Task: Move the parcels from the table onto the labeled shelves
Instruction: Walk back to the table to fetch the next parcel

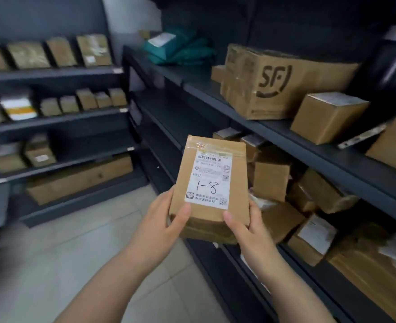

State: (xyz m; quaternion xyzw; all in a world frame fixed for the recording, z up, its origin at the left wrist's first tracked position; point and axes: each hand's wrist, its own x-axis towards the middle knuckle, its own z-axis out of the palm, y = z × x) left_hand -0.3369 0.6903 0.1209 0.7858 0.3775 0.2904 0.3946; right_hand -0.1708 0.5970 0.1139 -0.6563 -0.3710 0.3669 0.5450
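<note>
A small brown cardboard parcel [209, 183] is held up in the middle of the view, its white shipping label facing me with "1-8" handwritten on it. My left hand [166, 220] grips its lower left corner, thumb on the front face. My right hand [246, 224] grips the lower right corner the same way. The parcel hangs in the air in front of the dark metal shelves on the right [285, 138], level with the gap between two of their boards. The table is out of view.
The right shelves carry a big "SF" carton [278, 87], a small box [327, 117], green bags [180, 47] and several piled boxes lower down. Another dark shelf unit [52, 75] on the left holds rows of brown parcels. Pale floor tiles [76, 252] lie between them.
</note>
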